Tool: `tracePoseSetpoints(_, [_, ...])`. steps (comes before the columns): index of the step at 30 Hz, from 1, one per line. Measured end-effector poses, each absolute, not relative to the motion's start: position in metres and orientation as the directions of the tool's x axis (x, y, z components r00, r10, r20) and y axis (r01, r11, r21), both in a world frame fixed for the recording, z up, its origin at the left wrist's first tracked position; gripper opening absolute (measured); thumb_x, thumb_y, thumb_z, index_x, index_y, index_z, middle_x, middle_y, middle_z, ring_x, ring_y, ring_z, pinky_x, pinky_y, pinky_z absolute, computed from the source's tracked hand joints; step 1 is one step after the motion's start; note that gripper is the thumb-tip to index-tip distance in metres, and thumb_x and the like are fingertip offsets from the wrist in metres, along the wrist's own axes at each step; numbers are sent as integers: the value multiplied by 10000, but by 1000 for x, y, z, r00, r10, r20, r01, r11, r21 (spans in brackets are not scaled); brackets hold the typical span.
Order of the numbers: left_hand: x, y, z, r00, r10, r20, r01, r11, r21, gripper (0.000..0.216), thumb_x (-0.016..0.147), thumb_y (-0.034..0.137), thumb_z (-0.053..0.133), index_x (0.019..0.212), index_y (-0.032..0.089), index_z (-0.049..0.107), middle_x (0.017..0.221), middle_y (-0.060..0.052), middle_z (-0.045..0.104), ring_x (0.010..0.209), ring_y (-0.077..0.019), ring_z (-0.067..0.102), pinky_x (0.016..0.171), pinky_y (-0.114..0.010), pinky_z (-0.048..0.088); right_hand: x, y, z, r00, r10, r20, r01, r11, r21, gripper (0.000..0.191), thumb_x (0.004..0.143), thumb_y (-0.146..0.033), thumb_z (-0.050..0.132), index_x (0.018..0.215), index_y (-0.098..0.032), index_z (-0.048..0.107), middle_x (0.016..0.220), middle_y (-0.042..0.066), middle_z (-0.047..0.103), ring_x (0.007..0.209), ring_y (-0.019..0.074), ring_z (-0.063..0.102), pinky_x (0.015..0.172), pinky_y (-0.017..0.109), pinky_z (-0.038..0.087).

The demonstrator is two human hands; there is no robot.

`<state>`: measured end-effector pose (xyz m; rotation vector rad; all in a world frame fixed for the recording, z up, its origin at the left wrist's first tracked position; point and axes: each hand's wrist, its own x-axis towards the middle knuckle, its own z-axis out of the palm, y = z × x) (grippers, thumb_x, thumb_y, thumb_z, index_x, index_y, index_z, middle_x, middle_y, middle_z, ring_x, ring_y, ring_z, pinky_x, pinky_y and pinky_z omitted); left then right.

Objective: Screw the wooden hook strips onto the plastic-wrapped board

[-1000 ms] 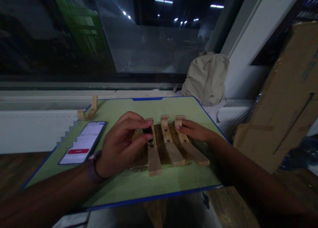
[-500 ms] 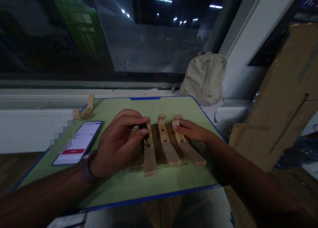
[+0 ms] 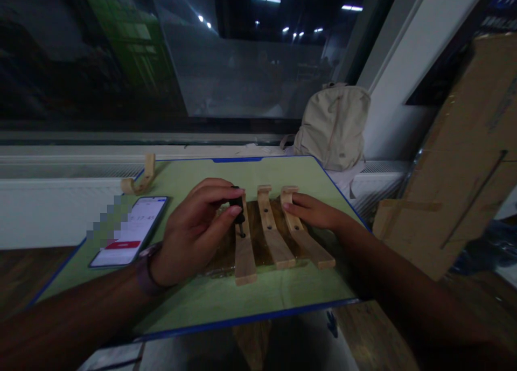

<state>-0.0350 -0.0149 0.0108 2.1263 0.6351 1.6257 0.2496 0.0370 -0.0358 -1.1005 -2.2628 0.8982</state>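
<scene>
My left hand (image 3: 200,223) is closed on the black handle of a small screwdriver (image 3: 237,212), held upright. Its tip meets the lower dark hole of the left wooden hook (image 3: 245,258). My right hand (image 3: 311,212) grips the upper part of the right wooden hook (image 3: 307,242), thumb on its face and fingers behind. Between them lies the middle wooden hook (image 3: 275,239), with two dark holes or screw heads showing. All three hooks rest across a brown piece (image 3: 258,247) that looks wrapped in clear plastic.
A phone (image 3: 129,233) with a lit screen lies left on the green, blue-edged table (image 3: 194,317). Another wooden hook (image 3: 141,180) stands near the table's far left corner. A beige backpack (image 3: 335,126) leans by the window; large cardboard (image 3: 464,155) stands on the right.
The screwdriver handle has come more upright in my left fingers, its tip staying at the lower hole. My right hand keeps its hold on the right hook. The camera view shifts slightly.
</scene>
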Motion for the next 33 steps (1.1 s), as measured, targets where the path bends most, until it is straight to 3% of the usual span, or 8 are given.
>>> tracePoseSetpoints(5, [-33,-20,8,253,687,681,40,-711,702,335,967,126,575,1270,256,636,1146,-56,727,1042,-155,716,915,-300,595,250,37,-37,-566,814,131,495,463,-735,426,1003,-521,480,1125,-185,712,1229,90,737,1126,274,671,1021,431,516])
tracePoseSetpoints(12, [-34,-13,14,212,536,817,89,-843,530,294,856,88,710,1100,251,697,1009,-22,672,963,-141,658,825,-262,574,251,35,-36,-560,819,125,491,450,-746,436,1002,-508,487,1210,-195,708,1296,91,722,1186,293,662,1060,474,503])
tracePoseSetpoints(18, [-34,-21,7,273,684,676,31,-709,705,367,974,115,571,1298,283,600,1112,-33,720,1055,-130,709,938,-250,571,250,33,-33,-546,832,99,491,414,-766,427,1007,-467,489,1290,-210,678,1373,95,683,1203,290,658,1067,494,499])
tracePoseSetpoints(21, [-34,-22,2,279,700,657,-15,-681,732,381,985,129,563,1325,300,582,1142,-29,718,1079,-124,711,957,-237,570,250,33,-33,-554,825,112,484,428,-763,442,1005,-474,489,1311,-212,670,1372,98,684,1220,292,650,1082,499,485])
tracePoseSetpoints(26, [-32,-18,3,239,671,702,-52,-713,700,335,961,132,602,1256,291,609,1107,-31,682,1048,-137,695,922,-267,582,250,34,-34,-551,826,116,486,431,-760,430,997,-504,503,1214,-197,713,1274,94,732,1181,295,668,1073,488,491])
tracePoseSetpoints(33, [-31,-16,10,175,560,810,19,-824,566,255,891,120,683,1107,252,659,993,-39,633,907,-147,650,748,-266,582,249,32,-31,-549,827,122,470,426,-773,483,997,-545,504,1256,-189,703,1280,112,728,1190,302,666,1077,496,486])
